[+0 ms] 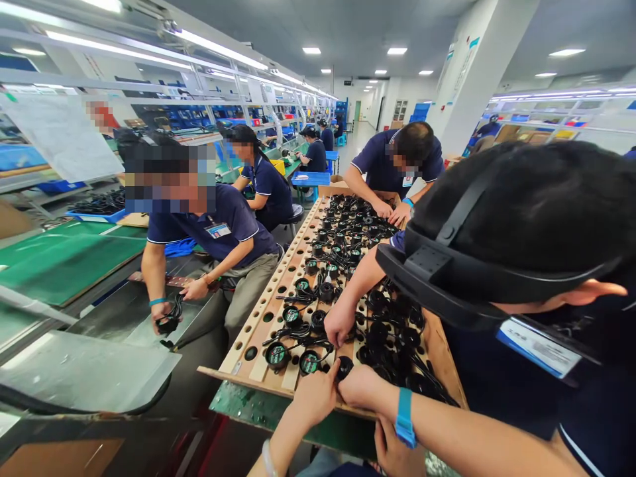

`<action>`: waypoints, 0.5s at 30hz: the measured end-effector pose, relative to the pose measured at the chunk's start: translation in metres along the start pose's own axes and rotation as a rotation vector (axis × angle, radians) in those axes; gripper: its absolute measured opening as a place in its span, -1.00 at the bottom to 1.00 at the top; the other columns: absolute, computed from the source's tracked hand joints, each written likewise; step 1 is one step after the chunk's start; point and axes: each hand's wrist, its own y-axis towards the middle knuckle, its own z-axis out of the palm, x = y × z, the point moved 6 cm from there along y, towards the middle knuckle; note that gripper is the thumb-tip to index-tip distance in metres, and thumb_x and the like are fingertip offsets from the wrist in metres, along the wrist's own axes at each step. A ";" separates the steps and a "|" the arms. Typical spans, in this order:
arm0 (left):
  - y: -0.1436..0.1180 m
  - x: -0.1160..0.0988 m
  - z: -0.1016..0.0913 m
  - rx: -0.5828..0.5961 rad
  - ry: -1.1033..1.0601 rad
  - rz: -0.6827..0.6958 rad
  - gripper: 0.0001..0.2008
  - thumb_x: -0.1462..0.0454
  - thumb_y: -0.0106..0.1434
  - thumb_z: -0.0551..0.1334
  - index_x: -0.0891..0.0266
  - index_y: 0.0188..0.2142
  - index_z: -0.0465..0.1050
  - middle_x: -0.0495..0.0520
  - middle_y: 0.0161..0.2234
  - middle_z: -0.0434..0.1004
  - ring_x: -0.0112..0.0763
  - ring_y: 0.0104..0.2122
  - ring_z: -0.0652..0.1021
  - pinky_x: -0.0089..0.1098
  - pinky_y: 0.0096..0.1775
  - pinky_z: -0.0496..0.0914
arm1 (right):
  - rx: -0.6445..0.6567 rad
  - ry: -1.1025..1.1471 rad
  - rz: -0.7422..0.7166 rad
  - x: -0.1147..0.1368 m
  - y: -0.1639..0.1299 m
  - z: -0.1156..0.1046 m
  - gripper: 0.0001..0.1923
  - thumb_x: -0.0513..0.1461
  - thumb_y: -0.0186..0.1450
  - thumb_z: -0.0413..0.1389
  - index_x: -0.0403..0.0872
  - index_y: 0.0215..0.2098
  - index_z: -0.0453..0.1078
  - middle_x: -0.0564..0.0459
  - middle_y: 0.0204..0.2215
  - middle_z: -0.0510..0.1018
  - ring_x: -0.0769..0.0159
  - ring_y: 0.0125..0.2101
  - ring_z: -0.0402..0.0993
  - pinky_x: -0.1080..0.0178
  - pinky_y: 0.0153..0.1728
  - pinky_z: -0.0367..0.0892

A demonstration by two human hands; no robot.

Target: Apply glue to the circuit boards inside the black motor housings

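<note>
My left hand, with a pale bracelet at its wrist, points with its index finger stretched out and holds nothing. Its fingertip is at a black round part near the board's front edge. My right hand is at the bottom, partly behind a co-worker's forearm; the fingers that show are loosely extended with nothing visible in them. That co-worker's hand, above a blue wristband, is beside the black part. The same person's other hand is over the board. Round black housings with green circuit boards and coiled cables sit around.
The wooden board with holes rests on a green-topped table. A co-worker at left holds a black cabled part. Another person leans over the far end. A headset-wearing co-worker crowds the right side.
</note>
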 end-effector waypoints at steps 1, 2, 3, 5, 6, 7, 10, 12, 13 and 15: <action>-0.002 0.002 -0.003 -0.018 -0.032 -0.009 -0.49 0.35 0.27 -0.02 0.27 0.22 0.21 0.29 -0.19 0.56 -0.12 -0.20 0.58 -0.23 -0.20 0.42 | 0.081 -0.002 -0.048 0.005 0.003 0.001 -0.77 -0.14 0.31 0.11 -0.16 -0.38 0.40 0.14 -0.49 0.49 0.46 -0.49 0.44 0.30 -0.41 0.42; -0.004 0.005 -0.007 -0.045 -0.065 -0.021 -0.54 0.35 0.28 -0.02 0.26 0.15 0.30 0.26 -0.18 0.56 -0.15 -0.18 0.57 -0.25 -0.17 0.42 | 0.145 -0.004 -0.087 0.009 0.006 0.000 -0.79 -0.16 0.31 0.11 -0.16 -0.38 0.40 0.13 -0.47 0.50 0.44 -0.46 0.46 0.28 -0.38 0.43; -0.007 0.010 -0.010 -0.078 -0.097 -0.038 -0.59 0.33 0.30 -0.02 0.24 0.08 0.38 0.24 -0.16 0.55 -0.18 -0.17 0.57 -0.28 -0.15 0.41 | 0.193 -0.005 -0.118 0.012 0.007 -0.003 -0.81 -0.18 0.32 0.11 -0.16 -0.36 0.41 0.12 -0.44 0.51 0.43 -0.43 0.47 0.26 -0.35 0.44; -0.014 0.022 -0.015 -0.135 -0.147 -0.082 -0.64 0.31 0.33 -0.02 0.22 0.01 0.44 0.20 -0.12 0.53 -0.22 -0.14 0.56 -0.31 -0.12 0.40 | 0.245 -0.009 -0.166 0.016 0.010 -0.010 -0.85 -0.22 0.32 0.09 -0.17 -0.31 0.42 0.08 -0.37 0.53 0.38 -0.35 0.49 0.21 -0.29 0.45; -0.016 0.028 -0.017 -0.149 -0.161 -0.095 -0.64 0.31 0.33 -0.02 0.21 0.02 0.44 0.20 -0.11 0.54 -0.23 -0.13 0.55 -0.32 -0.10 0.39 | 0.257 -0.009 -0.185 0.017 0.010 -0.014 -0.86 -0.23 0.33 0.08 -0.17 -0.28 0.42 0.05 -0.32 0.54 0.36 -0.31 0.50 0.19 -0.26 0.45; -0.018 0.033 -0.017 -0.151 -0.169 -0.093 -0.62 0.32 0.33 -0.02 0.20 0.05 0.41 0.19 -0.11 0.54 -0.22 -0.12 0.55 -0.31 -0.10 0.39 | 0.265 -0.010 -0.203 0.017 0.010 -0.018 -0.86 -0.25 0.33 0.08 -0.17 -0.25 0.42 0.03 -0.28 0.54 0.33 -0.26 0.50 0.16 -0.23 0.45; -0.014 0.034 -0.017 -0.087 -0.099 -0.007 -0.50 0.42 0.27 -0.03 0.15 0.17 0.29 0.22 -0.17 0.58 -0.15 -0.17 0.58 -0.25 -0.17 0.42 | 0.284 0.004 -0.246 0.018 0.008 -0.022 -0.86 -0.25 0.32 0.09 -0.16 -0.22 0.43 -0.01 -0.22 0.54 0.29 -0.18 0.49 0.11 -0.15 0.43; -0.006 0.027 -0.016 -0.038 -0.016 0.066 -0.38 0.50 0.18 -0.04 0.11 0.22 0.21 0.26 -0.20 0.58 -0.10 -0.20 0.59 -0.23 -0.22 0.44 | 0.293 0.028 -0.247 0.016 0.007 -0.019 -0.85 -0.24 0.32 0.10 -0.16 -0.20 0.43 -0.01 -0.22 0.54 0.30 -0.21 0.49 0.12 -0.16 0.44; -0.001 0.023 -0.017 -0.016 0.021 0.085 -0.35 0.52 0.16 -0.04 0.11 0.23 0.20 0.28 -0.21 0.58 -0.08 -0.21 0.59 -0.22 -0.24 0.44 | 0.294 0.044 -0.236 0.016 0.008 -0.016 -0.84 -0.23 0.32 0.10 -0.16 -0.19 0.43 0.00 -0.24 0.55 0.32 -0.24 0.50 0.14 -0.18 0.45; 0.008 0.015 -0.018 0.018 0.066 0.097 -0.36 0.54 0.16 -0.06 0.15 0.21 0.24 0.33 -0.23 0.57 -0.05 -0.22 0.59 -0.20 -0.27 0.45 | 0.286 0.081 -0.200 0.014 0.010 -0.010 -0.82 -0.22 0.32 0.10 -0.17 -0.17 0.42 0.02 -0.27 0.54 0.34 -0.30 0.50 0.17 -0.24 0.46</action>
